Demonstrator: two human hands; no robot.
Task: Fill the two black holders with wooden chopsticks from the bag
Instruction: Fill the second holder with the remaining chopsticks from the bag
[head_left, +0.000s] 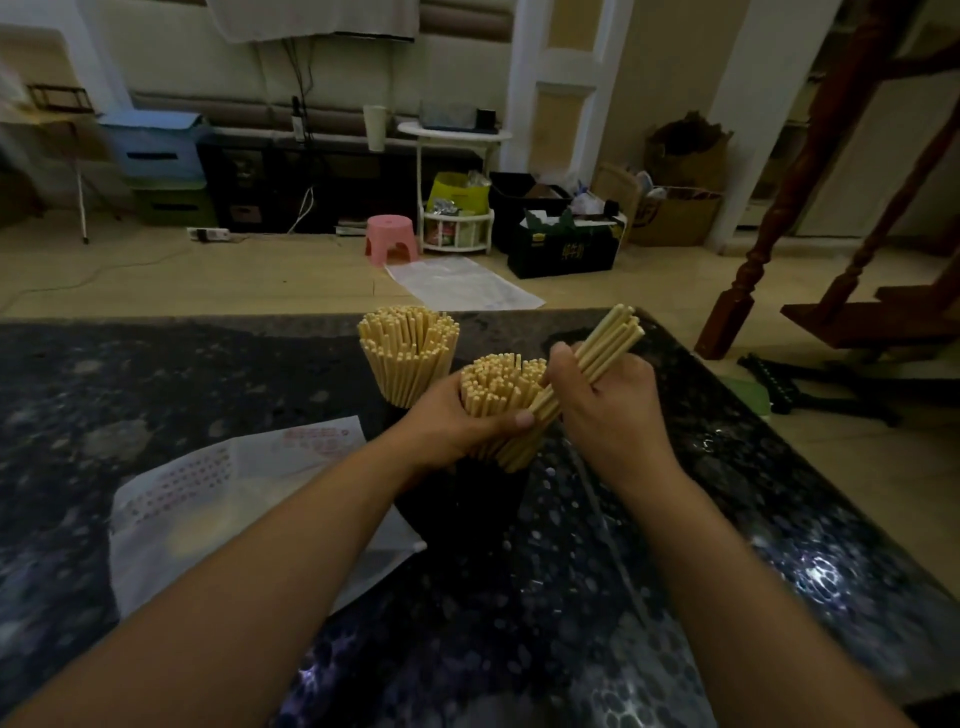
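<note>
Gripping a tilted bundle of chopsticks (597, 358), the right hand (608, 405) angles its lower ends toward the near holder (467, 504), whose black wall shows below the left hand (457, 426). That left hand curls round the sticks already standing there (498, 384), holding them together. The far holder is hidden behind it — only its fanned load of chopsticks (408, 353) shows, looking full.

The near holder looks crowded, so I judge the risk is jamming: the slanted bundle could catch on the standing tips, ride up and spill sticks onto the dark speckled surface (675, 571). A hard push might also tip the holder, since the left hand holds the sticks, not the holder's wall. A loose grip could let single sticks slide out of the bundle.

The bag (208, 493) lies flat to the left, with red print on it — too blurred to read. No brand or label can be made out anywhere else.
</note>
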